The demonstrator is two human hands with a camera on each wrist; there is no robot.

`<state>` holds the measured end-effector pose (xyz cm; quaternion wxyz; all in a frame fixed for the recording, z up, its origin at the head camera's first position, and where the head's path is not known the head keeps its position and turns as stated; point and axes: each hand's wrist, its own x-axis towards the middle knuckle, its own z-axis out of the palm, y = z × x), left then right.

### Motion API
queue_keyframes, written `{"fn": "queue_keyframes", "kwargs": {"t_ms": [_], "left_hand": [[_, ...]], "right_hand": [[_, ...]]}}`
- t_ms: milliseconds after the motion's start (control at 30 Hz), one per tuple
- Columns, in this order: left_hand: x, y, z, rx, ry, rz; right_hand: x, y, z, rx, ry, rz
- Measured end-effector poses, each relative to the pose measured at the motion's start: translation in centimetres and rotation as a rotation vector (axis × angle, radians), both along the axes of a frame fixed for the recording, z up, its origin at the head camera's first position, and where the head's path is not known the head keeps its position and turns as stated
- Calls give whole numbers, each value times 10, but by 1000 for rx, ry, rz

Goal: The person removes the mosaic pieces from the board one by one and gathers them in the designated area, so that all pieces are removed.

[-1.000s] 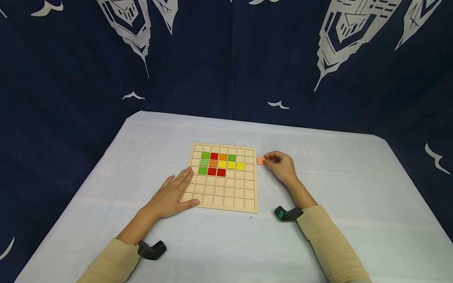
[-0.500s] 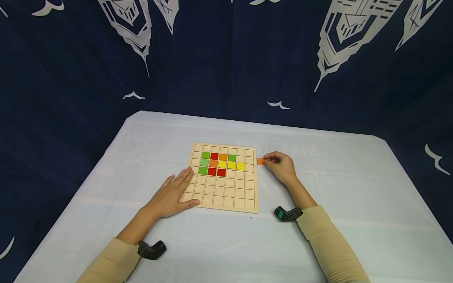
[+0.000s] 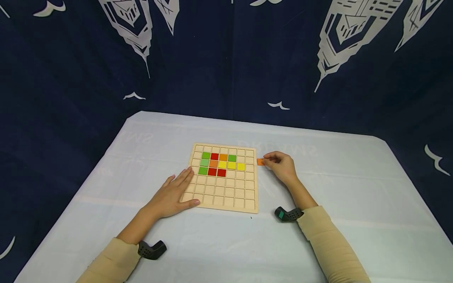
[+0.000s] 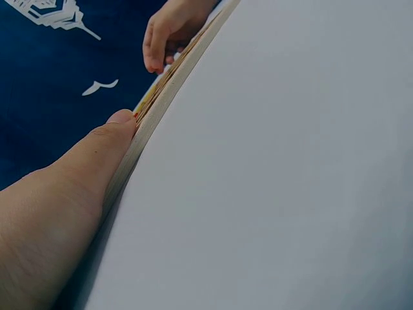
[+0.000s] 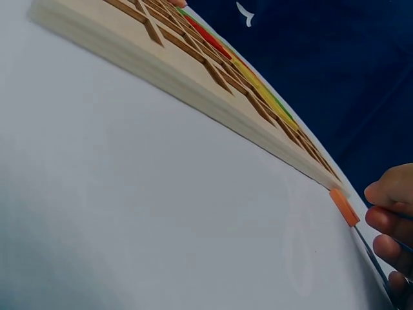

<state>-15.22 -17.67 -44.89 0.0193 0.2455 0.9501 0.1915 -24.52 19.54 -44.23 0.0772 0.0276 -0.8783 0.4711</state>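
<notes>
A square wooden grid board [image 3: 226, 192] lies on the table, with several green, red, orange and yellow tiles set in its upper rows. My left hand [image 3: 173, 198] rests spread along the board's left side. In the left wrist view its thumb [image 4: 97, 152] presses on the board's edge. Just off the board's upper right side, my right hand [image 3: 281, 167] pinches an orange tile [image 3: 260, 161] by its right edge with thumb and index finger. In the right wrist view that orange tile [image 5: 344, 207] sits close to the board's side, low at the table, and the grip itself is partly out of frame.
A white cloth [image 3: 212, 247] covers the table. Behind it hangs a dark blue curtain [image 3: 219, 67] with white prints. Black devices [image 3: 152, 250] are strapped at both wrists. A tiny dark speck [image 3: 251, 217] lies below the board's lower right corner.
The orange tile has shifted slightly left toward the board and tilted flatter, its top turning from pale to deeper orange. Both hands stay almost in place.
</notes>
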Motion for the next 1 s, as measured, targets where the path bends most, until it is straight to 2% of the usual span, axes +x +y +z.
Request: {"fn": "queue_keyframes", "kwargs": {"t_ms": [700,1000], "left_hand": [[-1,-2,-1,2,11,-13],[-1,-2,-1,-5,2,-8]], "right_hand": [[-5,-28,6,-88,22,62],[-6,-43,8,-88,32,103]]}}
